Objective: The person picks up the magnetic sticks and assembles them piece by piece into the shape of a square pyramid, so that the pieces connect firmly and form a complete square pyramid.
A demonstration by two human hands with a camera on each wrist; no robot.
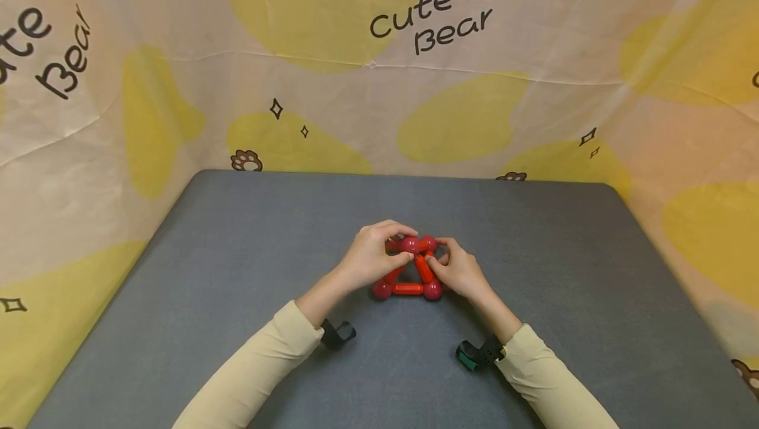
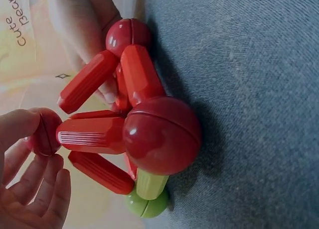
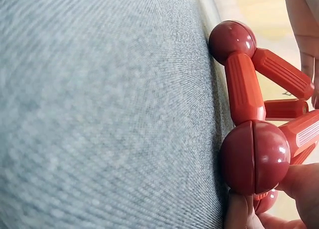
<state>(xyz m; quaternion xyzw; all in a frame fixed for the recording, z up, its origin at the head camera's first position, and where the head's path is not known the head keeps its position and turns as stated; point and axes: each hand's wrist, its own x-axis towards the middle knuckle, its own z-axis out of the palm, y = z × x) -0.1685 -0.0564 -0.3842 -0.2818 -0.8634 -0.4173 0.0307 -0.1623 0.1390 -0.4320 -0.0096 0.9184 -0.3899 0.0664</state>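
Left hand (image 1: 369, 256): fingers curled, thumb and fingertips pinching a red ball (image 1: 409, 244) at the top of the red rod-and-ball frame (image 1: 409, 271). In the left wrist view that ball (image 2: 44, 132) sits against the thumb, the other fingers (image 2: 37, 186) half open just below it, and a red rod (image 2: 92, 134) runs from it to the big ball nearest the lens.

Right hand (image 1: 459, 272): fingers curled in close on the frame's right side, fingertips at a sloping red rod (image 1: 423, 268) just under a second top ball (image 1: 428, 243). The right wrist view shows a fingertip (image 3: 239, 211) touching a base ball (image 3: 255, 157). Whether the hand truly grips or only steadies, cannot tell for sure; looks like a light pinch.

Outward from the fingers: frame stands on the grey table (image 1: 237, 271) between both hands, base rod (image 1: 407, 288) flat toward the person, a ball at each end. On the far side, seen only by the left wrist camera, a green rod (image 2: 149, 184) and green ball (image 2: 147, 206).

Step, judged: assembling the apex, seating a ball on upright rods while the other hand braces. Two top balls sit side by side, not merged. Next move needs fine alignment of the ball onto loose rod ends, with steady hold on the base so the frame doesn't collapse.

Beyond the table: yellow-patched "Cute Bear" cloth (image 1: 427, 20).
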